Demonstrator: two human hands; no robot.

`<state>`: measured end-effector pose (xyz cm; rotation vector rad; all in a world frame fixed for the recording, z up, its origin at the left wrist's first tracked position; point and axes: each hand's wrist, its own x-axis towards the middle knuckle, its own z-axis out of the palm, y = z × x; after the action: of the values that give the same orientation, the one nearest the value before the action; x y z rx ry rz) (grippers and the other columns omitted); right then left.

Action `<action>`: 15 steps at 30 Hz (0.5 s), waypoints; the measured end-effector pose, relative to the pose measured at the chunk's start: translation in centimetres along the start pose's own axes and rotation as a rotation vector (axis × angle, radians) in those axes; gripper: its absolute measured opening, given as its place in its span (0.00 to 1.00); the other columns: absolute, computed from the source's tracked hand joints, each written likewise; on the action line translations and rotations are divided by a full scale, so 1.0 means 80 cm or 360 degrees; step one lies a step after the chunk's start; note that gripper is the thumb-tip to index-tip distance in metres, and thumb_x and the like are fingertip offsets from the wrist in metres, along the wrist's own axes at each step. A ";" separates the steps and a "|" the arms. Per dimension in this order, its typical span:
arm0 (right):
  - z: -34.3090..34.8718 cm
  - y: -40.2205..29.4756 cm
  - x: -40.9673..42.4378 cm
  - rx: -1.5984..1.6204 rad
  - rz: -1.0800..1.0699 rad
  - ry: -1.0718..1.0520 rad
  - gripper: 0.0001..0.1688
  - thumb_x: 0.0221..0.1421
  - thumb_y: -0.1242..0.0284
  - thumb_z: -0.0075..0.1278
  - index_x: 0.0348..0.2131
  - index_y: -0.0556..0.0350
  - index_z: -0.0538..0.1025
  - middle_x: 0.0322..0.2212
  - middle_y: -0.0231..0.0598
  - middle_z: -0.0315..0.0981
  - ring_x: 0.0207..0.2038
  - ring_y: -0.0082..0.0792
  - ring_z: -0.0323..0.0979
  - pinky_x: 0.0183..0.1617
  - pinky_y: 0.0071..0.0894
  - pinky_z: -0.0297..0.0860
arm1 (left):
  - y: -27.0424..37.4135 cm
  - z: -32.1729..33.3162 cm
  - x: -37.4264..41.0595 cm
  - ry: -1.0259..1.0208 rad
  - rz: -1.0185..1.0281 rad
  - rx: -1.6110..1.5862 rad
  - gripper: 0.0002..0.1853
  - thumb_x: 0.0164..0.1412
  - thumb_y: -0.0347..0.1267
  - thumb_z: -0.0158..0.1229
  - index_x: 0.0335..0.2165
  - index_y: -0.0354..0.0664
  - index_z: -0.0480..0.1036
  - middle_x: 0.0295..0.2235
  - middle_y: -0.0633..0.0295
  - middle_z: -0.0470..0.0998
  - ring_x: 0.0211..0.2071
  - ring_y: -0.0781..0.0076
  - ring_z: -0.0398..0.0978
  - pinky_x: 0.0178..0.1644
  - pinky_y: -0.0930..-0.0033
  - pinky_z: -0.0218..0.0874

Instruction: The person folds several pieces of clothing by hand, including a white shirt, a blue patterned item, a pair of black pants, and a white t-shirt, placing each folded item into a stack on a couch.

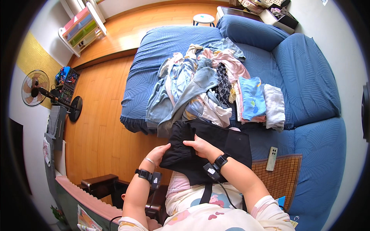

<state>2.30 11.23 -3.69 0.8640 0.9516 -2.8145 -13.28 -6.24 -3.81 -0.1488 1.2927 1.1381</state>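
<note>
Across my lap lies a black garment (215,144) with a gathered elastic waistband; it looks like shorts or trousers. My left hand (157,153) grips its left edge, fingers partly hidden beneath the cloth. On the waistband, my right hand (202,147) pinches the fabric between thumb and fingers. Just beyond is a loose heap of clothes (188,86) on the blue-covered sofa. Light denim jeans (199,83) trail from the heap down to the black garment. To the heap's right are a folded stack topped by a blue printed shirt (252,96) and a folded white-grey garment (274,105).
A smartphone (271,158) rests partly on a woven seat mat (279,179) to my right. Blue sofa cushions (306,80) line the right side. A standing fan (36,89) is at the left, near a dark wooden chair (99,182). A white stool (203,19) stands behind the sofa.
</note>
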 end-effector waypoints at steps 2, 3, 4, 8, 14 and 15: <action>-0.009 0.004 0.003 0.0023 0.0018 -0.0047 0.36 0.55 0.78 0.52 0.60 0.52 0.56 0.48 0.39 0.69 0.47 0.34 0.72 0.52 0.36 0.70 | 0.002 0.004 0.005 -0.0021 -0.0054 -0.0027 0.16 0.63 0.37 0.54 0.44 0.37 0.74 0.40 0.59 0.79 0.39 0.70 0.78 0.44 0.69 0.70; -0.008 0.000 0.000 0.0034 0.0033 -0.0068 0.36 0.55 0.78 0.53 0.60 0.53 0.56 0.48 0.39 0.69 0.47 0.35 0.72 0.52 0.36 0.70 | 0.001 0.003 0.007 -0.0027 -0.0077 -0.0050 0.16 0.63 0.36 0.54 0.44 0.37 0.73 0.42 0.58 0.79 0.40 0.69 0.78 0.46 0.69 0.70; -0.005 -0.004 -0.002 0.0046 0.0048 -0.0089 0.36 0.55 0.78 0.53 0.59 0.54 0.57 0.48 0.39 0.70 0.47 0.36 0.72 0.52 0.36 0.70 | -0.002 -0.001 0.011 -0.0058 -0.0050 -0.0053 0.15 0.63 0.35 0.54 0.44 0.36 0.73 0.42 0.58 0.79 0.40 0.68 0.78 0.46 0.69 0.70; 0.019 -0.020 -0.013 -0.0652 0.0064 0.0496 0.41 0.53 0.75 0.56 0.61 0.56 0.53 0.48 0.41 0.69 0.47 0.35 0.72 0.51 0.34 0.70 | -0.008 -0.016 0.022 -0.0166 0.0101 -0.0095 0.14 0.62 0.30 0.54 0.44 0.34 0.72 0.41 0.57 0.79 0.40 0.66 0.78 0.46 0.68 0.70; -0.017 0.020 0.015 -0.0311 -0.0379 0.0148 0.57 0.47 0.70 0.63 0.65 0.53 0.44 0.56 0.48 0.59 0.56 0.36 0.63 0.50 0.43 0.69 | 0.022 0.000 -0.013 -0.0079 0.0638 0.0069 0.17 0.60 0.26 0.53 0.48 0.34 0.68 0.43 0.59 0.77 0.42 0.70 0.76 0.49 0.68 0.68; -0.008 0.013 0.007 -0.0281 -0.0221 0.0155 0.58 0.47 0.70 0.63 0.65 0.54 0.43 0.56 0.49 0.60 0.55 0.36 0.64 0.50 0.43 0.69 | 0.025 0.004 -0.027 -0.0083 0.0720 0.0093 0.18 0.61 0.25 0.53 0.49 0.34 0.67 0.44 0.59 0.76 0.43 0.71 0.75 0.49 0.69 0.67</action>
<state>2.39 10.82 -4.95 0.9542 1.2998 -2.7656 -14.20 -6.30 -0.99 0.2275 1.3486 1.4725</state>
